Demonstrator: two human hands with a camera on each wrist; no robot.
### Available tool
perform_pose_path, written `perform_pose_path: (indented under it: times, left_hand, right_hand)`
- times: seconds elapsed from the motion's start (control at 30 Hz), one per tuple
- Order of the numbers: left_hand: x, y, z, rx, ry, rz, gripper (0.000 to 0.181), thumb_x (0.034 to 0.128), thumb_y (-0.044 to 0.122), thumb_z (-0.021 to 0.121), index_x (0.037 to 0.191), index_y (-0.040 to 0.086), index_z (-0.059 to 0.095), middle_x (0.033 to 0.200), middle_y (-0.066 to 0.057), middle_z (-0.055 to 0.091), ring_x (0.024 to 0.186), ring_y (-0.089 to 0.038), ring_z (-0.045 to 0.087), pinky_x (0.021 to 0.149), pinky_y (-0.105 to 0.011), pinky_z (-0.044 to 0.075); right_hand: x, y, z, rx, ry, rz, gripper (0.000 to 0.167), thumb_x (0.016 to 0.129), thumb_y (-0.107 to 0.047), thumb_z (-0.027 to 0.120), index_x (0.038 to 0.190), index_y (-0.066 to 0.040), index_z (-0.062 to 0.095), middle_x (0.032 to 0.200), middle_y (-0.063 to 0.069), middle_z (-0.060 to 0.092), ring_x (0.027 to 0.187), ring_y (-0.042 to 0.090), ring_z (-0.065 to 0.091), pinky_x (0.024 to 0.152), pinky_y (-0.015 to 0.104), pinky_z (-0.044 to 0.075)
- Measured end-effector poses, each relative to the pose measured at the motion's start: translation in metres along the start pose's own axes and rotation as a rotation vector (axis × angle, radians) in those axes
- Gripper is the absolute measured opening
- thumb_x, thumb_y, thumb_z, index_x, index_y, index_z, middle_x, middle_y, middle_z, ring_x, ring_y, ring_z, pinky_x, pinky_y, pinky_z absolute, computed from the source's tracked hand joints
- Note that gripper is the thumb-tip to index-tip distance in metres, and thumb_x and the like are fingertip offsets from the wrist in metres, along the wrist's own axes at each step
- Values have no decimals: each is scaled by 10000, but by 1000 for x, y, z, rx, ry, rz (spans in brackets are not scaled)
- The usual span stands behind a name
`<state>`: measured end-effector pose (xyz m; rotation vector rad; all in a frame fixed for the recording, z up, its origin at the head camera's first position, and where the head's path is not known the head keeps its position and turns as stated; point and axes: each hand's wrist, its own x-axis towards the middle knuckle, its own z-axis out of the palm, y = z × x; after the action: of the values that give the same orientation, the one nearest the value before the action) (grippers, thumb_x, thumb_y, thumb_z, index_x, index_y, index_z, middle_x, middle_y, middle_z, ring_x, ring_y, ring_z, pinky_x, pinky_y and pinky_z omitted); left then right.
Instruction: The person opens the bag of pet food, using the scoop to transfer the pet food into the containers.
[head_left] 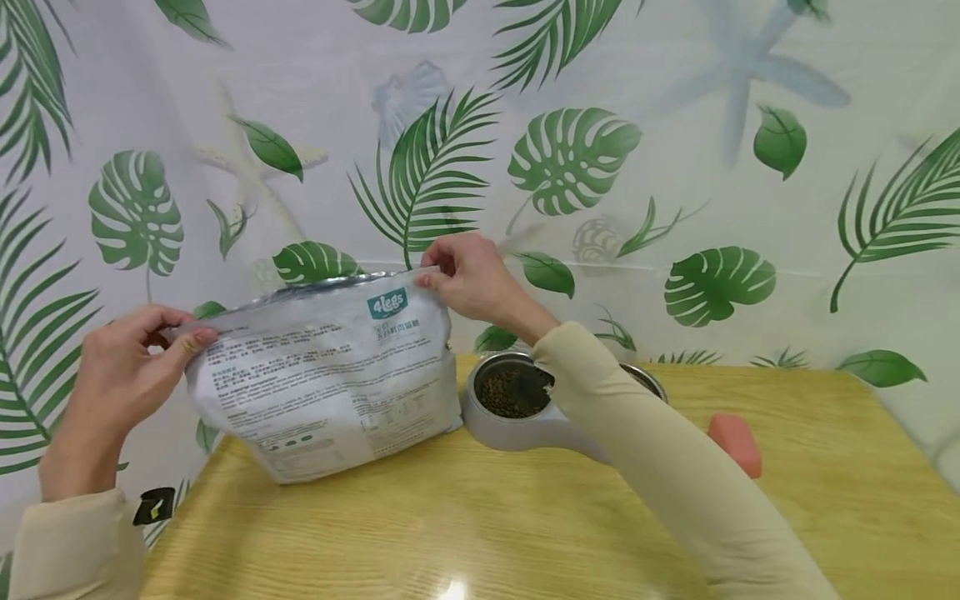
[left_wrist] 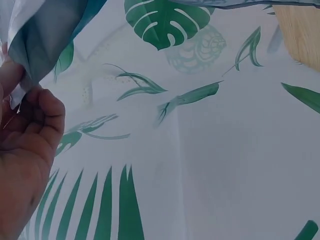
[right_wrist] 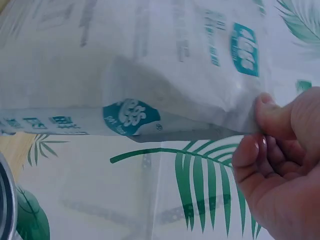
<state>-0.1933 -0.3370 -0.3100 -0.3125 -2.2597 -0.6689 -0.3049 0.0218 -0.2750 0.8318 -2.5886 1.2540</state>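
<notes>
A white pet food bag (head_left: 322, 383) with printed text and a teal logo stands tilted on the table's left part. My left hand (head_left: 131, 367) pinches its top left corner between thumb and fingers. At the top right corner, my right hand (head_left: 476, 279) pinches the bag's edge. Silvery lining shows along the top edge between the hands. The left wrist view shows the left hand (left_wrist: 30, 125) gripping a folded corner of the bag (left_wrist: 45, 40). In the right wrist view, thumb and curled fingers of the right hand (right_wrist: 280, 160) hold the bag's corner (right_wrist: 200, 75).
Right of the bag sits a grey double pet bowl (head_left: 525, 429), its left bowl holding brown kibble (head_left: 498, 396) and a dark object. My right forearm passes over its other side. A pink block-shaped object (head_left: 737, 444) lies on the wooden table (head_left: 450, 533). Behind hangs a leaf-patterned cloth (head_left: 675, 208).
</notes>
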Motion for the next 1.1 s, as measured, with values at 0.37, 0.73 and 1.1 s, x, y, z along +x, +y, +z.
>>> perform_pose_path:
  times: [0.37,0.73,1.1]
  left_hand:
    - [-5,9,-7,-42,-200,-151,131,939,123,757,996,16,709,827,297,579,731,104,532,566,-106,443]
    - [3,19,-9,53,-308,-103,232,886,210,825,1033,56,734,945,40,674,790,93,485,652,-126,402]
    - [9,30,6,-9,-266,-55,183,845,78,840,792,109,668,799,25,595,671,-2,517,593,-173,389]
  right_hand:
    - [-14,10,5,130,-27,-89,140,935,-119,758,994,-18,681,901,98,663,796,186,607,673,250,554]
    - [-16,6,4,-37,-103,-171,161,963,-194,726,1085,-90,711,1029,55,619,959,216,549,823,311,454]
    - [-17,7,22,149,22,-217,88,925,-128,769,903,-47,741,896,54,671,745,138,543,639,218,430]
